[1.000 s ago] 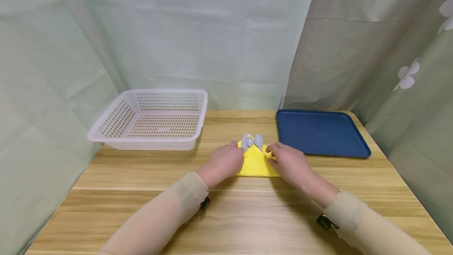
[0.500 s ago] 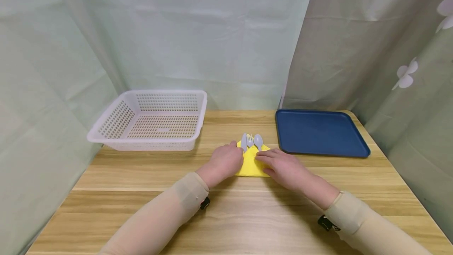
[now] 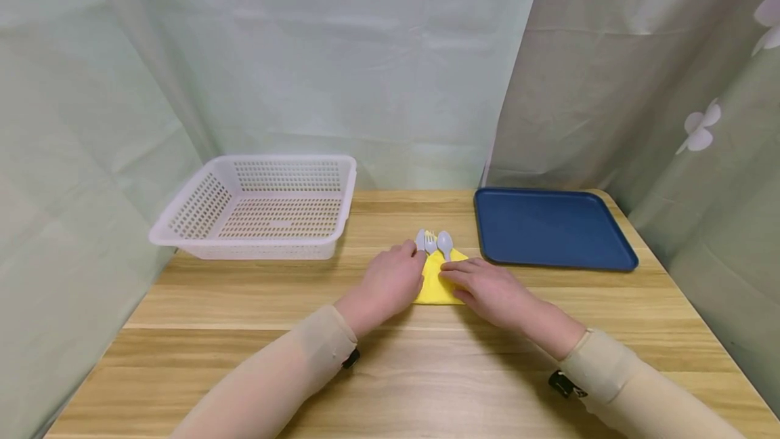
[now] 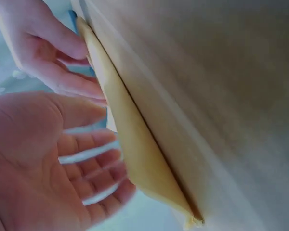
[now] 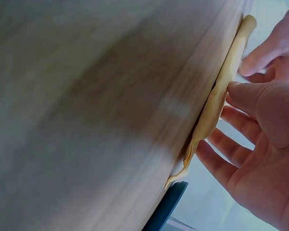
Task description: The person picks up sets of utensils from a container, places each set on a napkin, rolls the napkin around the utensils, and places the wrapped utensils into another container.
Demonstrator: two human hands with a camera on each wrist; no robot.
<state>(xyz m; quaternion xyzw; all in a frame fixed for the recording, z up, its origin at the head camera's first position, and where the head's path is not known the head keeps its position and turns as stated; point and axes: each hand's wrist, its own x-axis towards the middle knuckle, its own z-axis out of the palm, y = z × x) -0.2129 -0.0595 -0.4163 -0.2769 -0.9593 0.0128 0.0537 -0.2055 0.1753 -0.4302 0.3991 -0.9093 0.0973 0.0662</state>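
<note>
A yellow cloth napkin (image 3: pixel 437 288), folded into a pocket, lies on the table in the head view. From its top stick out a grey knife (image 3: pixel 420 241), a fork (image 3: pixel 430 244) and a spoon (image 3: pixel 445 242), side by side. My left hand (image 3: pixel 393 281) rests on the napkin's left side, over the lower part of the knife. Its fingers look loosely extended against the cloth in the left wrist view. Across the napkin's right side, below the spoon, lies my right hand (image 3: pixel 490 290). The right wrist view shows its fingers (image 5: pixel 233 147) spread and fairly straight on the cloth.
A white perforated plastic basket (image 3: pixel 268 241) stands at the back left of the wooden table (image 3: pixel 426 371). At the back right lies a flat blue tray (image 3: pixel 554 229), just beyond my right hand. Pale curtains (image 3: pixel 341 53) hang behind and at both sides.
My right hand has moved left onto the napkin, its fingers straightening from a curl to lie flatter. More recently my left hand has shifted slightly right, covering more of the knife.
</note>
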